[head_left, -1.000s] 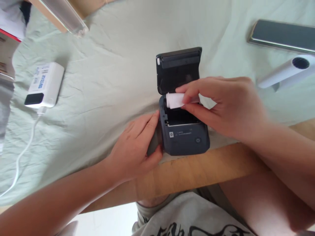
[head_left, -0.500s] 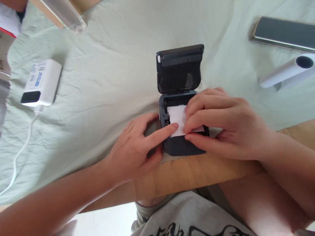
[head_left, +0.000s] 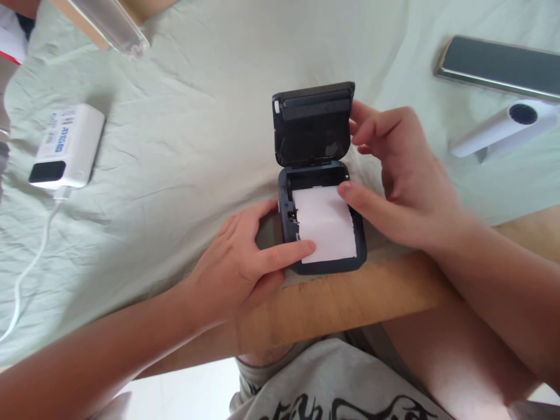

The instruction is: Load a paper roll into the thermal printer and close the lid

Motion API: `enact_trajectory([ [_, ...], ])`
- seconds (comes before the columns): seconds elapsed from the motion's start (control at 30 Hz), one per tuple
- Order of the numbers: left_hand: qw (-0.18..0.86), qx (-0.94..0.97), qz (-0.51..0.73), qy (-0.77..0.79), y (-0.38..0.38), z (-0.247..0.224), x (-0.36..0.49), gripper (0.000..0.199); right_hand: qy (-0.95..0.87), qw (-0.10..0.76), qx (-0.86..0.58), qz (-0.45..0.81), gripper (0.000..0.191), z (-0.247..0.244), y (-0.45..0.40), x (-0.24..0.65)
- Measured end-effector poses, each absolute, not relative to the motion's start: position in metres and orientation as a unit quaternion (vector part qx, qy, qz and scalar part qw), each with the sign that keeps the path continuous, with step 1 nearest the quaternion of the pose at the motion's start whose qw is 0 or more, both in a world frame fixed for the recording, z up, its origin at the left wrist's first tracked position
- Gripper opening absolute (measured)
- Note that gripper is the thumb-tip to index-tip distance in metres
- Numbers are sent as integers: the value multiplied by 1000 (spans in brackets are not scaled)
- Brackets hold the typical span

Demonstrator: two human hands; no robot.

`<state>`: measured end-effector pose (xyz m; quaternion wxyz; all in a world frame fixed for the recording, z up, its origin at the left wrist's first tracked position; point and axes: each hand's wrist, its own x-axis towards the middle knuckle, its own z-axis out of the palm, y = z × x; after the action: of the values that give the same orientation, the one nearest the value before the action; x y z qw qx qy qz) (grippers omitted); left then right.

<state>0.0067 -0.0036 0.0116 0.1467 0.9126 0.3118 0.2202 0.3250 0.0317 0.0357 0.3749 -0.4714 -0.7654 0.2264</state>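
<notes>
A small dark-blue thermal printer sits near the table's front edge, its black lid standing raised at the far side. White paper lies over the compartment and down the front of the body, with a ragged right edge. My left hand grips the printer's left side, its index fingertip pressing on the lower left of the paper. At the right, my right hand has its fingers at the lid's right edge and its thumb spread apart, at the paper's upper right corner.
A white power bank with a cable lies on the left of the pale green cloth. To the right are a white tube-shaped object and a dark flat case. A clear plastic piece lies at the upper left.
My right hand has let go of the paper and moved up to the lid's right edge. The paper now extends down over the printer's front. My left index finger has shifted lower.
</notes>
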Motion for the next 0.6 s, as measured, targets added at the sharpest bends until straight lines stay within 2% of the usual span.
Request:
enact_trajectory([
  [0.1, 144, 914, 218, 309, -4, 11, 6, 61, -727, 452, -460, 235, 23, 37, 30, 324],
  [0.17, 148, 913, 225, 306, -4, 10, 6, 61, -710, 463, -473, 241, 19, 39, 29, 324],
  [0.33, 159, 911, 246, 291, -1, 5, 6, 59, -713, 399, -448, 362, 40, 45, 29, 325],
  [0.6, 152, 912, 248, 290, -1, 5, 8, 65, -727, 319, -488, 364, 49, 44, 29, 325],
])
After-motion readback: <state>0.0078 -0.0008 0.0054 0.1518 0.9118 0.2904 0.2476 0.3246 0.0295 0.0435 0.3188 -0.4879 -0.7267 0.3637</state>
